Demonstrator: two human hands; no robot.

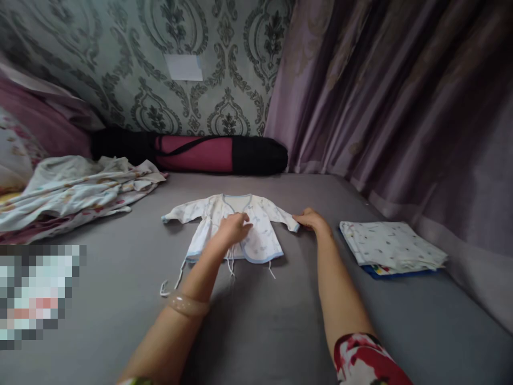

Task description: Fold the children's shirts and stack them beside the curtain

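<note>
A small white baby shirt [262, 235] with blue trim lies spread on a grey sheet, its sleeves stretched out to both sides and thin white ties trailing below the hem. Over the middle of its front is my left hand [236, 227], fingers bent and apart, with nothing visible in them. At the cuff of the sleeve on the right, my right hand [312, 220] pinches the sleeve end between thumb and fingers. A pale bangle [188, 303] circles my left wrist.
Folded patterned cloths [395, 246] lie to the right. A crumpled printed cloth [88, 187] is at the left. Along the wall rests a black and dark red roll bag [196, 154]. Purple curtains [344, 96] hang at the right. A blurred patch covers the lower left.
</note>
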